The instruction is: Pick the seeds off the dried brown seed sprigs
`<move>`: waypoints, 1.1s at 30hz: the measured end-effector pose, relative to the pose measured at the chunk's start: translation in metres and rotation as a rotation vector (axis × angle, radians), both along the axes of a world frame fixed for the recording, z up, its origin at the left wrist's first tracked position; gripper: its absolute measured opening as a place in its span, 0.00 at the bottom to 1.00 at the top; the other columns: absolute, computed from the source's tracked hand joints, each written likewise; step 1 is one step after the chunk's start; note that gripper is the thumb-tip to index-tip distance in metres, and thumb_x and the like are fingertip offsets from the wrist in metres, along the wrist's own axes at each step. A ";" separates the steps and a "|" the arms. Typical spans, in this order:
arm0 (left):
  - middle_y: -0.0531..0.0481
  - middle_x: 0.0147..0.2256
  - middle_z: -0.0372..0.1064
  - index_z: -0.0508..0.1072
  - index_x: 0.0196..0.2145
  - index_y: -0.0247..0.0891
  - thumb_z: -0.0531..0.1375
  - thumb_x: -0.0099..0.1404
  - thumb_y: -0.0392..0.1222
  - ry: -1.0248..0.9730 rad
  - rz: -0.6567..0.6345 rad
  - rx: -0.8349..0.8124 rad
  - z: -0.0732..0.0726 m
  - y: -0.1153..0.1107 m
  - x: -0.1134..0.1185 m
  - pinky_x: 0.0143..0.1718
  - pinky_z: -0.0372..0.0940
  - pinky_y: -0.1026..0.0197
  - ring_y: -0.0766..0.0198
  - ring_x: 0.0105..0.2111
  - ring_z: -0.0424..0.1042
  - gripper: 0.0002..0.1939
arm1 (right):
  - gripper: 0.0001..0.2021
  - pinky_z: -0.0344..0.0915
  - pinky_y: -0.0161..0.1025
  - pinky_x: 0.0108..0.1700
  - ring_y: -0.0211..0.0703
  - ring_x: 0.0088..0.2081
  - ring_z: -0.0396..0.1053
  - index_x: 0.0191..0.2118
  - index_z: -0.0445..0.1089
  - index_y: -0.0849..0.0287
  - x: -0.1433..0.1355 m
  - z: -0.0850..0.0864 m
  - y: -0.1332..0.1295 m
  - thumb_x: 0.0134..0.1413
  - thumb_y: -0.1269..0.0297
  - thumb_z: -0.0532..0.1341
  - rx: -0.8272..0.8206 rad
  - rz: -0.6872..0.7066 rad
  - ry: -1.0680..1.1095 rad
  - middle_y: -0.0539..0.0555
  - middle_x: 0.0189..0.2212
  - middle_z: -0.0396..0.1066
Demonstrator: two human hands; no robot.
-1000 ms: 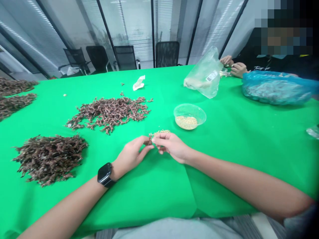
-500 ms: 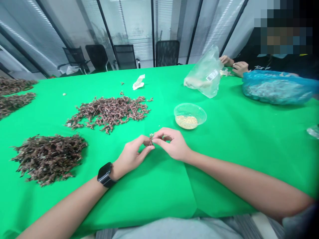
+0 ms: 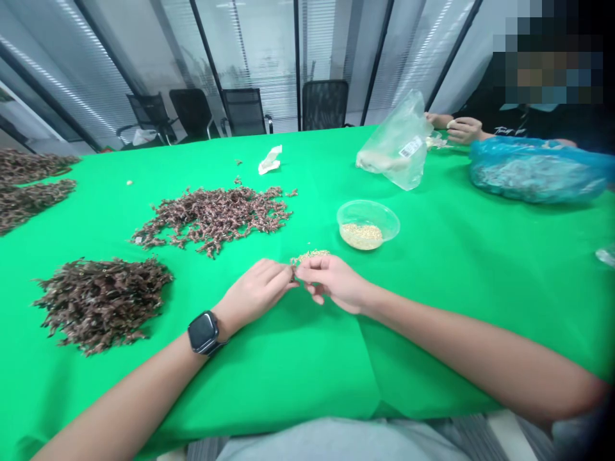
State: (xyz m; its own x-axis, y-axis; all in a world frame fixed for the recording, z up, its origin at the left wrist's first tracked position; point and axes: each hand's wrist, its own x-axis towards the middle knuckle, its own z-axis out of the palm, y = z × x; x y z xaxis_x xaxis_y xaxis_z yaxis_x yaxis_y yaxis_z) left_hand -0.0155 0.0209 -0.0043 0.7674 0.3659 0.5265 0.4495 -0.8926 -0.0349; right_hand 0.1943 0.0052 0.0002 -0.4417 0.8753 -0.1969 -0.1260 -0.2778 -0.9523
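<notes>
My left hand [image 3: 257, 287], with a black watch [image 3: 204, 332] on its wrist, pinches a small brown dried plant piece [image 3: 293, 273], mostly hidden by the fingers. Thumb and forefinger of my right hand [image 3: 339, 282] are closed on the same piece from the other side, its lower fingers curled loosely. Just beyond the fingertips lies a little heap of pale yellow grains [image 3: 313, 255] on the green cloth. Further off to the right, a clear plastic bowl [image 3: 393, 225] holds more such grains [image 3: 361, 234]. A dark heap of dried plant pieces [image 3: 103, 301] lies left of my left hand.
A looser spread of dried pieces [image 3: 218, 216] lies ahead; more heaps [image 3: 31, 205] are far left. Crumpled white paper [image 3: 270, 160], a clear bag [image 3: 408, 128] and a blue bag [image 3: 538, 169] stand further back. A co-worker's hands [image 3: 464, 130] are at the far right.
My left hand has turned over so its back faces up. The right hand has shifted slightly down and loosened its lower fingers, uncovering the grain heap. The view has moved slightly.
</notes>
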 end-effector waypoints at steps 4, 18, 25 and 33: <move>0.44 0.37 0.74 0.68 0.45 0.36 0.57 0.72 0.42 -0.080 0.015 -0.082 -0.002 -0.002 0.000 0.41 0.68 0.59 0.60 0.37 0.74 0.08 | 0.18 0.55 0.30 0.20 0.30 0.20 0.57 0.29 0.70 0.62 0.003 -0.004 0.005 0.45 0.52 0.72 -0.070 0.045 0.106 0.45 0.19 0.61; 0.53 0.34 0.74 0.69 0.42 0.39 0.60 0.70 0.42 -0.302 0.110 -0.473 -0.003 -0.014 0.006 0.36 0.67 0.68 0.68 0.32 0.74 0.06 | 0.09 0.64 0.35 0.33 0.38 0.32 0.67 0.31 0.70 0.59 0.001 0.001 -0.002 0.60 0.61 0.62 0.741 -0.170 -0.315 0.52 0.30 0.71; 0.51 0.36 0.74 0.68 0.45 0.39 0.59 0.71 0.43 -0.265 0.126 -0.401 -0.008 -0.010 0.006 0.38 0.68 0.66 0.66 0.35 0.75 0.07 | 0.09 0.60 0.32 0.27 0.32 0.23 0.63 0.33 0.70 0.59 -0.003 -0.002 -0.004 0.60 0.59 0.61 0.461 -0.154 -0.201 0.49 0.29 0.70; 0.43 0.39 0.75 0.68 0.46 0.37 0.57 0.72 0.41 -0.071 0.036 -0.080 -0.004 -0.002 0.000 0.42 0.68 0.57 0.58 0.38 0.74 0.07 | 0.17 0.51 0.30 0.21 0.30 0.21 0.54 0.26 0.64 0.60 -0.001 0.006 0.000 0.47 0.56 0.71 -0.236 0.024 0.164 0.43 0.19 0.56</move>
